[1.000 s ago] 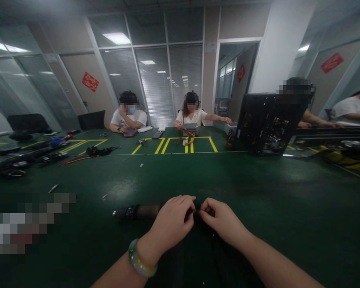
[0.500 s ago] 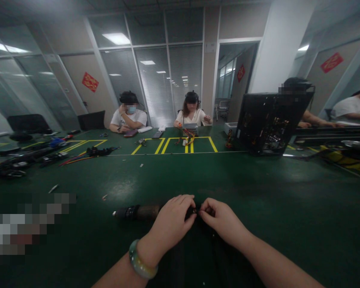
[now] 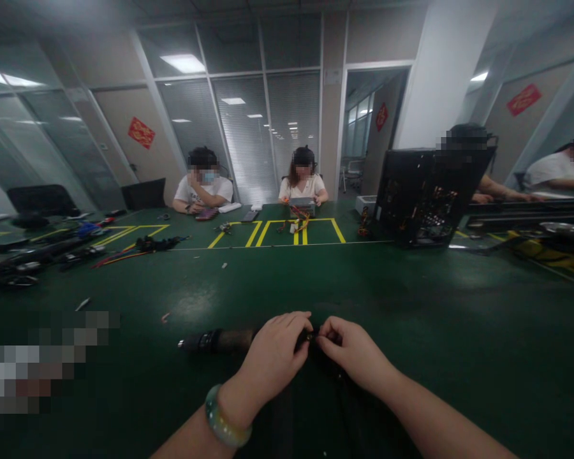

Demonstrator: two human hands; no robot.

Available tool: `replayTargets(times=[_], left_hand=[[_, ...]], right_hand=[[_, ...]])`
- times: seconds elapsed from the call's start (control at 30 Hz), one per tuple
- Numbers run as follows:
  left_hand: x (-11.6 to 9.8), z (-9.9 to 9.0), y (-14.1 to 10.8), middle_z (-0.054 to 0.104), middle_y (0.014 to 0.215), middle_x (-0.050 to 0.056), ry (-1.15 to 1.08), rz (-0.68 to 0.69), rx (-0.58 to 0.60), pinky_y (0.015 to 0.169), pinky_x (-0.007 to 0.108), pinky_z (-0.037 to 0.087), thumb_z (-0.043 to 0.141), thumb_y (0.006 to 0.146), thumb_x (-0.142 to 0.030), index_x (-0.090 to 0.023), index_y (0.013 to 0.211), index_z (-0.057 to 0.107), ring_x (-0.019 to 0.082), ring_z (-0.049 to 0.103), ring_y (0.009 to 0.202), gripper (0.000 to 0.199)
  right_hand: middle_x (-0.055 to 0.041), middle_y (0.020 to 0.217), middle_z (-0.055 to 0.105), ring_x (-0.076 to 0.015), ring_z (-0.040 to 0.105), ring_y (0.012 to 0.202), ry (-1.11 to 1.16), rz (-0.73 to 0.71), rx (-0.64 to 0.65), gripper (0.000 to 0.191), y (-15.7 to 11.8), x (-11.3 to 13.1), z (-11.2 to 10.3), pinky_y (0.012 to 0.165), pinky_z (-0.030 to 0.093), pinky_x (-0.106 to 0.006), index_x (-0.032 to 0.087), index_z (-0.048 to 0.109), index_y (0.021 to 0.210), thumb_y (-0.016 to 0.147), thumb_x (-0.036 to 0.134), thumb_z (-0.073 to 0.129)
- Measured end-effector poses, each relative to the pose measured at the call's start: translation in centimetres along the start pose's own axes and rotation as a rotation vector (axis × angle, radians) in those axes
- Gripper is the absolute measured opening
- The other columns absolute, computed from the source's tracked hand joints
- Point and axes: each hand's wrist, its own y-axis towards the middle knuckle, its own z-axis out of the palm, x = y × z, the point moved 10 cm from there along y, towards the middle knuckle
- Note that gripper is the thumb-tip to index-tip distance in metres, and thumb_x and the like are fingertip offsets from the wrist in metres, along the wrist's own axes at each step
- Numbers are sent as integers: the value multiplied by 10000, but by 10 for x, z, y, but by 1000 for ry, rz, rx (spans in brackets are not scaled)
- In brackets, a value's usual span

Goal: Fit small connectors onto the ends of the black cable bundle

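A dark cylindrical tool (image 3: 232, 339) with a black collar and a shiny metal tip lies on the green table, its tip pointing left. My left hand (image 3: 280, 344), with a bangle on the wrist, curls over the tool's right end and hides it. Close on the right, my right hand (image 3: 347, 344) has its thumb and forefinger pinched together at a small dark part between the hands. That part is too small and dark to make out.
Cables and black parts (image 3: 148, 245) lie at the left. A black open-framed case (image 3: 418, 197) stands at the right back. Two people sit across the green table (image 3: 363, 274); others sit at the right. A small pale piece (image 3: 166, 317) lies left of centre.
The view has shifted slightly. The person across the table at the centre has lowered a raised hand to the grey box. My hands have barely moved.
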Motion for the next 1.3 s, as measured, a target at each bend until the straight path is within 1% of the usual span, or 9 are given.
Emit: replayTargets(times=[0.2, 0.37, 0.47, 0.6, 0.7, 0.9, 1.07, 1.2, 1.3], left_hand=[[3, 1, -1, 593, 1213, 33, 10, -12, -9, 953, 423, 436, 601, 807, -162, -222, 920, 555, 239, 543, 1131, 136], [4, 5, -1, 590, 1223, 1, 4, -4, 14, 958, 417, 429, 591, 804, -116, -235, 917, 552, 218, 548, 1116, 169], [3, 3, -1, 579, 1242, 4, 1, 4, 16, 981, 407, 418, 585, 794, -86, -234, 930, 551, 209, 534, 1141, 203], [4, 0, -2, 551, 1283, 31, 4, -10, 10, 987, 400, 426, 609, 797, -127, -224, 948, 551, 219, 513, 1178, 189], [4, 0, -2, 557, 1277, 25, 9, -6, 7, 976, 406, 435, 605, 815, -144, -224, 921, 557, 222, 522, 1168, 141], [3, 3, -1, 584, 1237, -2, 0, 14, 11, 968, 391, 440, 587, 814, -103, -236, 916, 560, 199, 545, 1131, 169], [6, -1, -1, 558, 1274, 28, -15, -6, -12, 1003, 393, 423, 611, 795, -117, -229, 968, 557, 209, 521, 1171, 213], [3, -1, -1, 563, 1268, 25, 1, -1, 0, 986, 397, 436, 606, 804, -127, -228, 931, 560, 215, 529, 1163, 168], [0, 0, 0, 576, 1248, 12, 10, 17, 6, 971, 390, 444, 586, 811, -109, -232, 930, 562, 209, 541, 1145, 173]], right_hand=[[16, 739, 651, -141, 592, 668, -1, 5, -4, 102, 0, 1, 0, 560, 398, -212, 193, 629, 821, 862, 275, 585], [15, 755, 657, -145, 602, 679, 0, 7, 7, 109, -1, 1, 0, 563, 403, -214, 199, 636, 843, 872, 281, 572], [19, 749, 654, -141, 601, 669, -5, 3, 9, 111, -1, 0, 0, 561, 403, -213, 200, 632, 841, 878, 283, 569], [18, 757, 654, -146, 604, 676, -25, 5, -3, 113, 0, -1, 0, 564, 403, -218, 204, 634, 847, 881, 289, 569], [15, 778, 661, -149, 610, 692, -25, 8, 12, 119, 0, -1, 0, 571, 410, -220, 207, 638, 859, 886, 293, 562], [15, 772, 656, -148, 606, 695, -47, 4, 15, 117, -1, 4, -2, 577, 405, -219, 204, 625, 855, 888, 289, 552], [27, 736, 639, -143, 594, 675, -64, -2, -4, 99, -1, 4, -3, 571, 395, -217, 206, 609, 830, 879, 276, 558], [25, 746, 638, -143, 589, 669, -52, 8, 4, 106, -1, 2, -3, 557, 394, -214, 208, 613, 842, 881, 286, 553], [24, 745, 636, -142, 590, 676, -49, 4, 5, 99, -1, 2, -3, 563, 393, -212, 203, 603, 832, 877, 276, 555]])
